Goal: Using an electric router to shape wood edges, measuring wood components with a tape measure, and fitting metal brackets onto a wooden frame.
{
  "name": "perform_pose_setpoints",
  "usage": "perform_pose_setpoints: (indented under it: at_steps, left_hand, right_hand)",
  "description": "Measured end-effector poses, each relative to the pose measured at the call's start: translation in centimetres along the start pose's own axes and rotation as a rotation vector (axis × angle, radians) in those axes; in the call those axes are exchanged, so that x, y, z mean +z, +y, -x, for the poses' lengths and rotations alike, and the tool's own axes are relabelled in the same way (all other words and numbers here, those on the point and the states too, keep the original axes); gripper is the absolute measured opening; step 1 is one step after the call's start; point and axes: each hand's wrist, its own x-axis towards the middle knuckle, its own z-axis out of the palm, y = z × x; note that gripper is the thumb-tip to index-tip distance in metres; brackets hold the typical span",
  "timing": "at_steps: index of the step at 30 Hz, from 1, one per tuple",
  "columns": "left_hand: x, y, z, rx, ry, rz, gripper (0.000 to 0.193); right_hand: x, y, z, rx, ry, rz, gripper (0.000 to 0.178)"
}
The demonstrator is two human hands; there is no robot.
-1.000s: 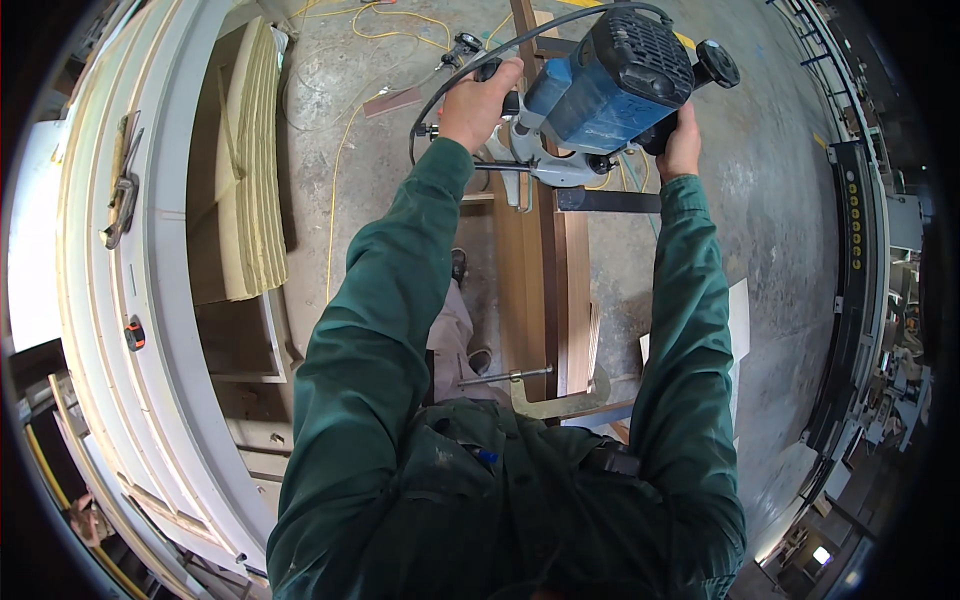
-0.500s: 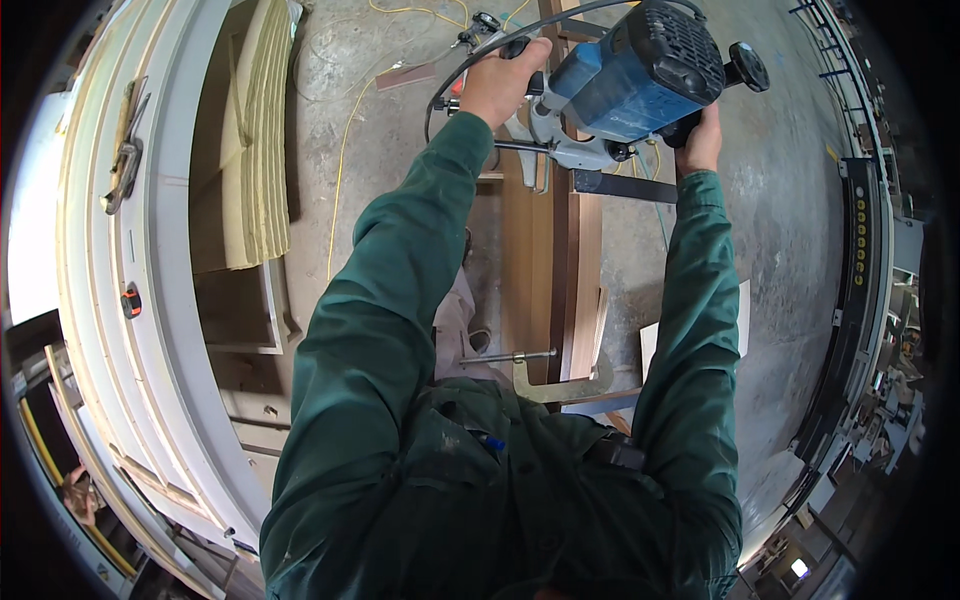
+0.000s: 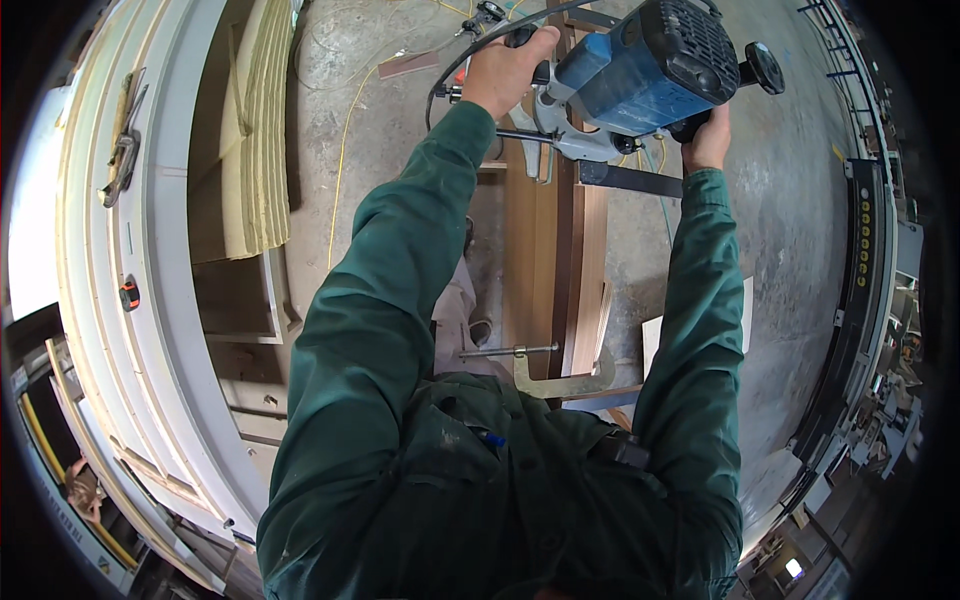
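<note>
A blue plunge router (image 3: 620, 88) with a black motor cap stands over the far part of a wooden workpiece (image 3: 530, 270). My left hand (image 3: 500, 75) is wrapped round the router's left black handle. On the other side my right hand (image 3: 711, 140) grips the right handle, its fingers partly hidden by the motor body. A dark bar (image 3: 630, 178) sticks out to the right beneath the router base. Nearer my body, a C-clamp (image 3: 565, 385) is fastened on the near end of the boards. The router bit is hidden from sight.
On the left runs a long pale bench (image 3: 170, 220) bearing a clamp (image 3: 122, 150) and a tape measure (image 3: 129, 292). Yellowish sheets (image 3: 265, 140) lean beside it. A black power cord (image 3: 462, 66) arcs past my left hand; a yellow cable (image 3: 345, 160) trails over the concrete floor.
The router and both hands have shifted slightly to the right along with the view. My grip on the two handles is the same.
</note>
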Motion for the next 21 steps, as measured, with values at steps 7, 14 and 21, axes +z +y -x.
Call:
perform_pose_setpoints:
  at_steps: [7, 14, 21]
  left_hand:
    - [0.1, 1.1, -0.6, 0.070, 0.001, -0.053, 0.042]
    - [0.1, 0.6, -1.5, 0.019, -0.040, 0.007, 0.042]
    - [0.8, 0.8, -2.1, 0.037, -0.036, 0.047, 0.042]
  right_hand:
    - [0.2, 0.2, 0.0, -0.027, 0.054, -0.013, 0.039]
    - [-0.3, 1.0, -1.2, -0.048, 0.054, -0.033, 0.032]
    - [-1.0, 1.7, -2.7, -0.067, 0.039, -0.031, 0.037]
